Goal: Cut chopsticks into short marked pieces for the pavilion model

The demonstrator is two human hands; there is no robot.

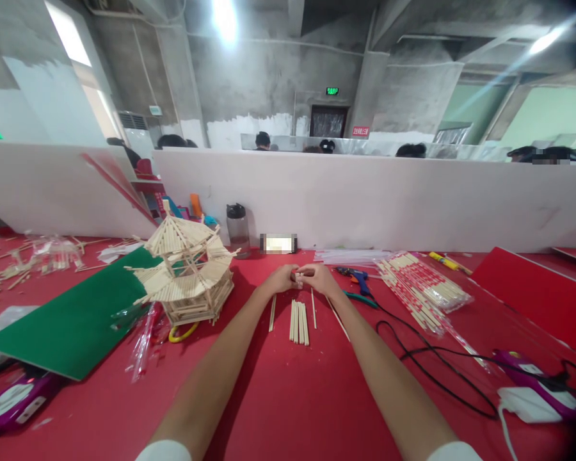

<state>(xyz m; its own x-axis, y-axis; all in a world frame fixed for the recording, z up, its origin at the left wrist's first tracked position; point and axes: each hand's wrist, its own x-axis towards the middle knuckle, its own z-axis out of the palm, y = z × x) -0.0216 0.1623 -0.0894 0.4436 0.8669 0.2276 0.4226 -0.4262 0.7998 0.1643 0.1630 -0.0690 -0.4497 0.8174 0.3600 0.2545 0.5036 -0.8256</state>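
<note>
Left hand (283, 279): fingers curled, pinching held sticks (299, 280)
Right hand (317, 279): curled, gripping them too
Held sticks: pale, mostly hidden, just below centre
Stick row (299, 323): slim, straight, cream, lower middle

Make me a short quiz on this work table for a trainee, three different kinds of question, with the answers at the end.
1. True or false: the stick-built pagoda model stands to the left of the short row of pale sticks.

2. How are the left hand and right hand placed?
A) Crossed at the wrists
B) Close together, beyond the short row of sticks
C) Far apart, at opposite edges of the table

3. Fill in the colour: the glue gun lying to the right of the hands is mostly ____.

Key: 1. True. 2. B. 3. Blue.
</note>
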